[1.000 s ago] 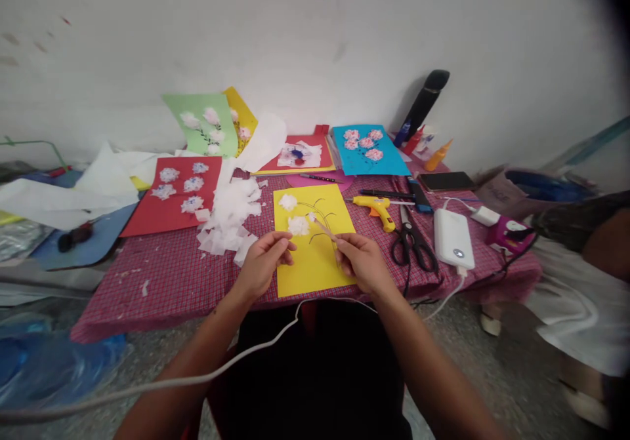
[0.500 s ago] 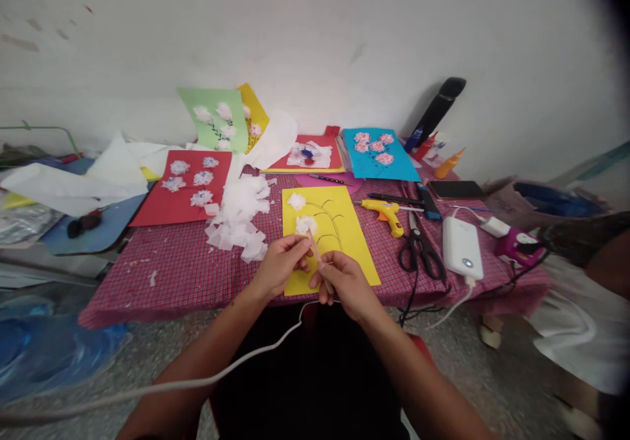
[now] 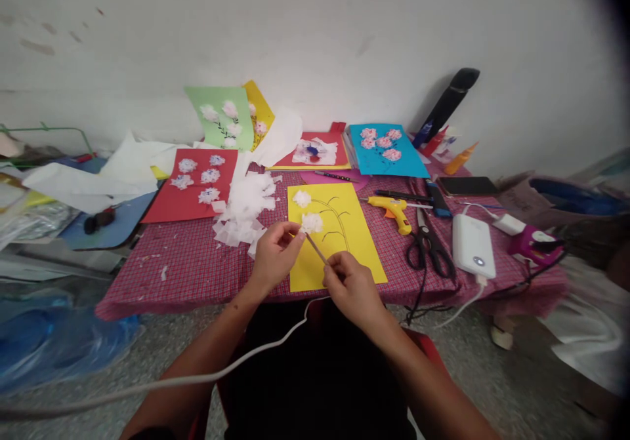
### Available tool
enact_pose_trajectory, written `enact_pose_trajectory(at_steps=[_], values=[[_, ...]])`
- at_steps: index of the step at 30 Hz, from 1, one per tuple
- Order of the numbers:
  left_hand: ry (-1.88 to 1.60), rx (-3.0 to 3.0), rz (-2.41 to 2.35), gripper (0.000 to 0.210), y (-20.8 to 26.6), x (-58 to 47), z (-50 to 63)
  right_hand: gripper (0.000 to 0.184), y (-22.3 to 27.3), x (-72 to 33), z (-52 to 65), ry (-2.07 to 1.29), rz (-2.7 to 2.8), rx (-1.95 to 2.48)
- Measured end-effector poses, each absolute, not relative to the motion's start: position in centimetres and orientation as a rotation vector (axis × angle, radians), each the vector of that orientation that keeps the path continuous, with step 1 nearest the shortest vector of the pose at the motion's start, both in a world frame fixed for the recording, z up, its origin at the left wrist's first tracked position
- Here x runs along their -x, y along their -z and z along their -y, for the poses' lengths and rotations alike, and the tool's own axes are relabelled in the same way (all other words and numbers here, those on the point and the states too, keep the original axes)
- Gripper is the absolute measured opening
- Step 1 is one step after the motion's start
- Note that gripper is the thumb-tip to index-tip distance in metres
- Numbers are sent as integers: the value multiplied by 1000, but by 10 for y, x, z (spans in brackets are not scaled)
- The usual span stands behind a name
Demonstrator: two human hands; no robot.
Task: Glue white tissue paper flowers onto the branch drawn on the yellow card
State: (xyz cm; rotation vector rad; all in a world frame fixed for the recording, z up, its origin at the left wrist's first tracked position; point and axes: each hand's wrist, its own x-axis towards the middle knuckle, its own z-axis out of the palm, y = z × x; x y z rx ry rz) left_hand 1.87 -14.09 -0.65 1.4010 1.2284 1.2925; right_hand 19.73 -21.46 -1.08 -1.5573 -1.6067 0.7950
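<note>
My right hand (image 3: pixel 352 288) is closed on the near end of a thin wooden stick (image 3: pixel 316 248), which slants up and left. My left hand (image 3: pixel 277 251) is pinched at the stick's far tip; whatever lies between its fingertips is too small to make out. Both hands are over a sheet of yellow paper (image 3: pixel 308 271) with a branching stem drawn on it. Just beyond the stick's tip, a white tissue flower (image 3: pixel 312 222) sits on the sheet, and a smaller white tissue flower (image 3: pixel 302 198) is above it.
Left of the sheet lies a heap of white tissue squares (image 3: pixel 246 197). A yellow glue gun (image 3: pixel 394 210), black scissors (image 3: pixel 428 251) and a white power bank (image 3: pixel 472 246) lie to the right. Flower pictures on red (image 3: pixel 162 200) and blue paper (image 3: pixel 364 158) stand behind. A white cable (image 3: pixel 236 363) crosses my lap.
The stick has tilted lower, and my right hand has shifted slightly right, farther from my left. My left fingers have come to its tip. The whole view has shifted slightly.
</note>
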Motion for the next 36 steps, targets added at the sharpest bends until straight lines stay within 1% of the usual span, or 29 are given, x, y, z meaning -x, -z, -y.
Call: enact_pose_trajectory(at_steps=[2,4,18,26,36], values=[[-1273,-1424,-1256,10,6,-19,139,6,9,-198,215,-730,1643,1575],[-1251,-1441,-1272,8,6,-18,138,6,8,-199,216,-701,1657,1580],[-1259,-1287,-1198,14,15,-14,131,9,8,-202,219,-671,1668,1582],[-1242,-1078,-1142,20,17,-15,128,10,13,-203,220,-610,1675,1578],[-1246,-1103,-1086,25,16,-17,132,10,16,-203,221,-517,1684,1604]])
